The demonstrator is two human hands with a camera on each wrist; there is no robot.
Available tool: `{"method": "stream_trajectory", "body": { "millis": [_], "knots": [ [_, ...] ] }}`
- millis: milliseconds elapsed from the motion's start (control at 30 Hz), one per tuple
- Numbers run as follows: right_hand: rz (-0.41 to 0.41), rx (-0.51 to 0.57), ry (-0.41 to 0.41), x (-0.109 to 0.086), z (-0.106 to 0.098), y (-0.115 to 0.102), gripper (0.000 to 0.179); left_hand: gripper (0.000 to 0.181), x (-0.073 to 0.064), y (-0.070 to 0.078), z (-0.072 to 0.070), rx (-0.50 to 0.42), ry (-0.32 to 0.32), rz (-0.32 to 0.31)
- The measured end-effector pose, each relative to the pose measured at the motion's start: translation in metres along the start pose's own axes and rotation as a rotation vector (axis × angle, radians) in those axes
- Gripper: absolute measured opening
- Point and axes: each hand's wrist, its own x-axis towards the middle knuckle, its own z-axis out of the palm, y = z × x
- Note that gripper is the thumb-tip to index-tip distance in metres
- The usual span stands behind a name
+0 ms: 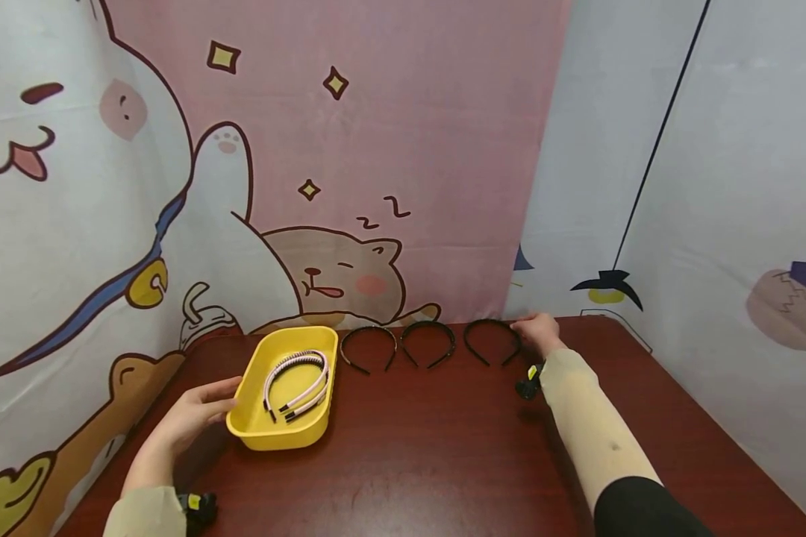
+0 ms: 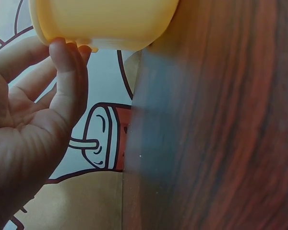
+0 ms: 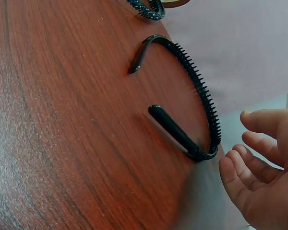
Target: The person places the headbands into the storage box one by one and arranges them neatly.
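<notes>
A yellow plastic tray (image 1: 248, 432) stands left of centre with several headbands (image 1: 309, 403) inside, pale pink and dark ones. My left hand (image 1: 198, 410) holds its left rim; in the left wrist view thumb and fingers pinch the tray's edge (image 2: 101, 40). Three black headbands lie in a row along the back of the table: one next to the tray (image 1: 342, 347), a middle one (image 1: 454, 343) and a right one (image 1: 466, 339). Beside the right one is my right hand (image 1: 540, 332). The right wrist view shows its fingers loosely bent, apart from the toothed black headband (image 3: 201, 86).
The dark red-brown table (image 1: 430, 455) reaches back to a pink and white cartoon curtain (image 1: 443, 149). Curtain also hangs along the left and right sides. A small black device (image 1: 529, 382) sits at my right wrist, another (image 1: 200, 509) at my left.
</notes>
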Motion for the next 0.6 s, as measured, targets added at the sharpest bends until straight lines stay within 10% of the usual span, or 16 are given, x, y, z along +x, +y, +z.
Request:
{"method": "stream_trajectory", "body": {
  "millis": [600],
  "knots": [
    [0.077, 0.101, 0.008, 0.01, 0.013, 0.016, 0.042, 0.06, 0.0, -0.001, 0.001, 0.003, 0.014, -0.001]
  ]
}}
